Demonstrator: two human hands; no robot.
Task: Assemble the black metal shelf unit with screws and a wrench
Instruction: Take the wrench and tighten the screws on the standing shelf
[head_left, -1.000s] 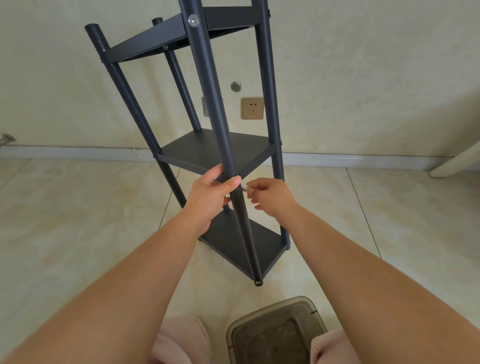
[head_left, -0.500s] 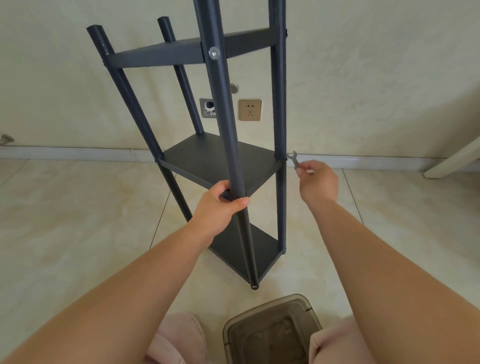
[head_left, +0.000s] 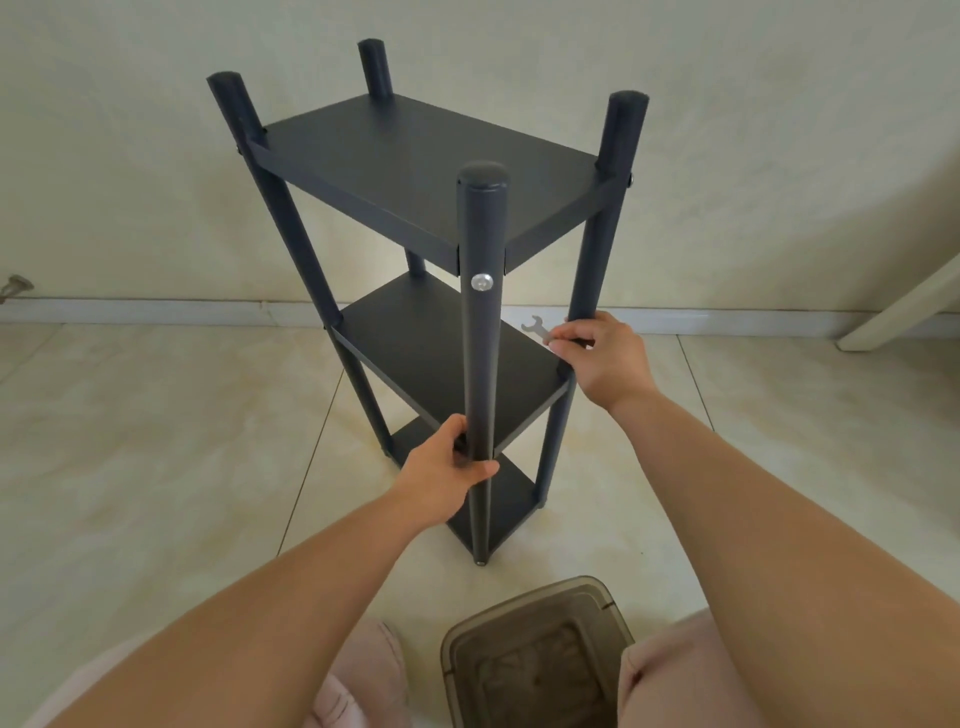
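Note:
The black metal shelf unit (head_left: 415, 161) stands upright on the tiled floor with three shelves and four round posts. A silver screw head (head_left: 481, 282) shows on the near post just below the top shelf. My left hand (head_left: 449, 470) grips that near post at the level of the middle shelf. My right hand (head_left: 602, 353) pinches a small flat grey wrench (head_left: 536, 328) beside the right post, above the middle shelf's right corner. The wrench's open jaw points up and left and touches nothing.
A translucent brown plastic box (head_left: 535, 654) sits on the floor between my knees, just in front of the shelf's near foot. The wall and white skirting run close behind the shelf. A pale slanted furniture leg (head_left: 904, 306) stands at the right.
The view has tilted so the shelf's top now shows from above. My right hand went from the near post out to the right post, wrench in its fingers. My left hand keeps its grip.

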